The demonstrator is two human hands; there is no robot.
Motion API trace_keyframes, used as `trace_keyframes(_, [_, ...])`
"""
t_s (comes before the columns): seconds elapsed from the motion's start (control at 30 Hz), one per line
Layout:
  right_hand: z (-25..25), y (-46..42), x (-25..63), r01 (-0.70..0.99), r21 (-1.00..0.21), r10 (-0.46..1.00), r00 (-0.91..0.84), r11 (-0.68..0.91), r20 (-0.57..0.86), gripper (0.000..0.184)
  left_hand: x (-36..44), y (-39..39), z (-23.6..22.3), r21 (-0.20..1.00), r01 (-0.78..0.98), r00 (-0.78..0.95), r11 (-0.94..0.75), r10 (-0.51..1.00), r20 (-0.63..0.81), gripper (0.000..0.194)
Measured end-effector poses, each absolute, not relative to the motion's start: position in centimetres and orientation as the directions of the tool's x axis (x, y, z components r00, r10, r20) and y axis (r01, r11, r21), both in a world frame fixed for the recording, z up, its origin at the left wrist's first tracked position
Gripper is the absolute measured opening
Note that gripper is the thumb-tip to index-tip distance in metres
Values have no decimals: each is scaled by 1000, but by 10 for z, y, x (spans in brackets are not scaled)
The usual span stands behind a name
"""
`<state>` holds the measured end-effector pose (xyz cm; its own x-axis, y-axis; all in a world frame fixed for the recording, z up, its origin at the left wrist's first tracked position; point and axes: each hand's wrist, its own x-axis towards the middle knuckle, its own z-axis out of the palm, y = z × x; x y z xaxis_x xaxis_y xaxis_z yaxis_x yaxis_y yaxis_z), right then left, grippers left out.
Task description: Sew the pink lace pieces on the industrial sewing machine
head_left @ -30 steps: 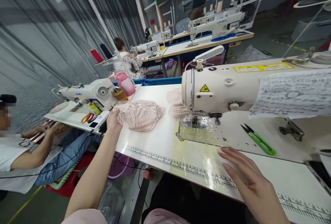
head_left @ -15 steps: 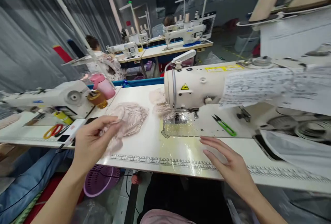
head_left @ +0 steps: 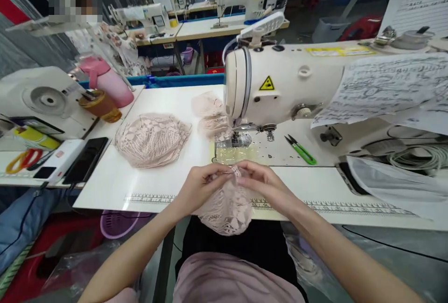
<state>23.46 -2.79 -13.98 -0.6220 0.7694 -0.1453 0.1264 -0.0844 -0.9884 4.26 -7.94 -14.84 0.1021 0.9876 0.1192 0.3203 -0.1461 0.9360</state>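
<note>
A pale pink lace piece (head_left: 227, 212) hangs over the table's front edge, its upper edge pinched between both hands. My left hand (head_left: 205, 184) grips it from the left with thumb and forefinger; my right hand (head_left: 266, 184) pinches it from the right, the fingertips nearly meeting. Just beyond is the sewing machine (head_left: 269, 88), its presser foot (head_left: 240, 140) over the needle plate. More pink lace (head_left: 213, 123) lies beside the foot. To the left rests a stack of pink lace pieces (head_left: 152, 140).
Green thread snips (head_left: 300, 149) lie on the machine bed. At the left are a black phone (head_left: 87, 161), a white device (head_left: 59, 161), an amber cup (head_left: 101, 106) and a pink bottle (head_left: 108, 81). A purple basket (head_left: 119, 223) stands below. A person (head_left: 105, 46) sits beyond.
My left hand has carried the lace piece from beside the stack to the front of the machine. My right hand has moved left and now holds it too. The view has tilted down.
</note>
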Motion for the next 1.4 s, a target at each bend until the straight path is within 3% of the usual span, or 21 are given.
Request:
trace_keyframes(0.17, [-129,-38,237,146,-978,814,-542,-151,-207,32,37,-83,-130,934,352,120,-61,993,20,25])
trace_keyframes(0.27, [-108,-52,248,139,-978,827,-523,-157,-207,32,38,-89,-111,931,357,197,-83,980,12,16])
trace_keyframes(0.37, [-97,-47,257,135,-972,786,-572,-192,-235,28,39,-75,-103,905,410,245,-118,969,15,21])
trace_keyframes(0.43, [-104,-28,262,188,-972,794,-565,-141,-224,26,39,-48,-110,810,568,235,-143,972,7,24])
trace_keyframes(0.5, [-121,-2,266,349,-937,858,-488,25,-159,22,41,-16,-125,609,777,217,-156,976,-28,22])
trace_keyframes(0.57, [-140,21,269,630,-720,913,-408,292,14,21,44,10,-140,433,887,190,-160,981,-27,20])
trace_keyframes(0.63, [-155,35,270,732,-470,864,-473,493,172,24,46,20,-152,317,918,220,-237,971,91,22])
trace_keyframes(0.77, [-165,47,264,543,-248,597,-747,802,293,33,57,1,-164,59,853,465,-518,808,363,27])
trace_keyframes(0.87, [-167,56,257,538,-74,536,-799,840,272,35,66,-11,-175,-34,831,513,-555,742,432,33])
trace_keyframes(0.97, [-172,65,253,598,16,582,-786,801,209,37,69,-8,-188,-51,824,525,-564,726,443,42])
trace_keyframes(1.17, [-191,66,261,697,-93,703,-709,711,56,56,60,7,-197,31,817,513,-576,749,420,44])
trace_keyframes(1.4, [-203,59,270,590,53,571,-797,806,193,50,56,10,-199,96,814,506,-573,780,368,43])
